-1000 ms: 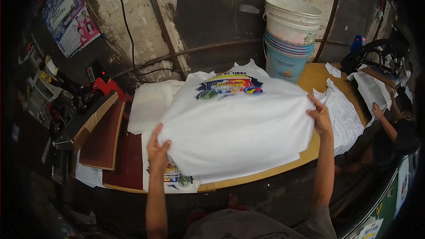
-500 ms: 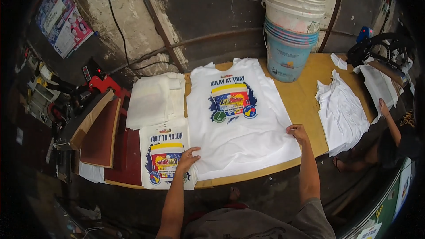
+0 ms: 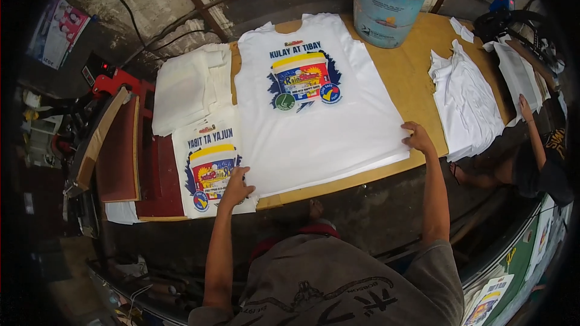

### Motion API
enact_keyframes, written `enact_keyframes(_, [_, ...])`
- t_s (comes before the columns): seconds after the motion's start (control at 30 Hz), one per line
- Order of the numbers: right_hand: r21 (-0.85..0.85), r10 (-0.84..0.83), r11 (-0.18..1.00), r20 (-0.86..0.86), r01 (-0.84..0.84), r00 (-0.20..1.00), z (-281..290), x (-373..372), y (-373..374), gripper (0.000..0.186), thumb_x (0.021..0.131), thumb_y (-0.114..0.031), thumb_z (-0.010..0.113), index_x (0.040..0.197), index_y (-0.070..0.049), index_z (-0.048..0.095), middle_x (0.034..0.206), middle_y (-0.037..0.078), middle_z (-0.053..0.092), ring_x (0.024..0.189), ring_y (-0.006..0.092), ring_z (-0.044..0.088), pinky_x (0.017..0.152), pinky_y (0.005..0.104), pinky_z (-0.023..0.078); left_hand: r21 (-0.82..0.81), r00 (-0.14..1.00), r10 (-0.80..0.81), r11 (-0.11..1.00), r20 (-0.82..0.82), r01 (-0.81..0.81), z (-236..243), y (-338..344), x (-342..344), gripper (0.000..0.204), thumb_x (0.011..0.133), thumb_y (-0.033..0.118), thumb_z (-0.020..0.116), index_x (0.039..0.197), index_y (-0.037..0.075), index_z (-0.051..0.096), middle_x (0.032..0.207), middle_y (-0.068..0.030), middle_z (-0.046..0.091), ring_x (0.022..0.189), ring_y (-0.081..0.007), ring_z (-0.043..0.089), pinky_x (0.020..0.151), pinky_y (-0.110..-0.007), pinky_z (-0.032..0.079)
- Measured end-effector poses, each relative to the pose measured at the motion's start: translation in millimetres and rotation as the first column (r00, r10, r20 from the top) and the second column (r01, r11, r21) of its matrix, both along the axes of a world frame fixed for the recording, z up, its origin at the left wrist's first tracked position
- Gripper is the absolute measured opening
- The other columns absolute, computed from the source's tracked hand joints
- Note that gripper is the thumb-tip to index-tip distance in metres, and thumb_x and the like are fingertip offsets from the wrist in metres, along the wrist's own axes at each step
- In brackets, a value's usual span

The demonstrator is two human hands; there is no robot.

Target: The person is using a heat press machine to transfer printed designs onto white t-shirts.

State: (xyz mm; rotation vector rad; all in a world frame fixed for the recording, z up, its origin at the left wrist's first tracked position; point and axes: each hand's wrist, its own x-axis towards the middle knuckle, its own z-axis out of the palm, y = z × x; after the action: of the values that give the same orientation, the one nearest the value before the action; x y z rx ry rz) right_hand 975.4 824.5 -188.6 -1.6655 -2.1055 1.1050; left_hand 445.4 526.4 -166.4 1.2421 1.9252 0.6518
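- Worn wall (image 3: pixel 151 0) with peeling paint and a black cable stands behind the long yellow-brown table (image 3: pixel 417 78)
- On the middle of this table lies a white shirt (image 3: pixel 320 145), spread almost flat, with its neck side toward the wall and its bottom edge toward the person
- On its chest is a colourful picture of a paint bucket with yellow rim, with one green and one blue round badge below
- Left hand (image 3: pixel 235 190) is at the lower left corner of the shirt, over the edge of the printed papers (image 3: pixel 205 175); its thumb and forefinger are apart
- Right hand (image 3: pixel 418 139) is at the lower right side of the shirt, with thumb and forefinger at the edge; I cannot tell if they are pinching the cloth
- These papers show the same picture in mirror form, and behind them is a pile of off-white sheets (image 3: pixel 184 87)
- At the far left stands a press machine (image 3: pixel 115 84) with red parts
- Light blue buckets (image 3: pixel 389 12), one inside another, stand near the wall, behind the right shoulder of the shirt
- Further right is a crumpled pile of white cloth (image 3: pixel 468 108), and beyond it a co-worker's hand (image 3: pixel 524 108) near another white piece (image 3: pixel 516 78)
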Motion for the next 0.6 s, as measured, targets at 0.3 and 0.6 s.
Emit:
enact_keyframes(0.3, [0.320, 0.079, 0.937, 0.192, -0.138, 0.978, -45, 4, -18, 0.056, 0.061, -0.001, 0.073, 0.115, -0.001, 0.058, 0.127, 0.020, 0.051, 0.112, 0.0365, 0.055, 0.090, 0.0398, 0.048, -0.040, 0.987, -0.046, 0.998, -0.155, 0.040, 2, -16, 24, 0.067, 0.066, 0.003, 0.073, 0.128, 0.000, 0.048, 0.122, -0.0199, 0.044, 0.114, -0.0363, 0.048, 0.097, -0.036, 0.042])
enact_keyframes(0.6, [0.569, 0.278, 0.740, 0.225, -0.357, 0.934, 31, -128, -104, 0.037, 0.072, -0.004, 0.068, 0.108, -0.004, 0.062, 0.116, 0.018, 0.053, 0.092, 0.0329, 0.061, 0.075, 0.0398, 0.051, 0.163, 0.754, -0.590, 0.807, 0.289, 0.568, 122, -153, 82, 0.084, 0.070, 0.015, 0.076, 0.143, 0.010, 0.034, 0.150, -0.0214, 0.018, 0.139, -0.0390, 0.019, 0.112, -0.043, 0.025])
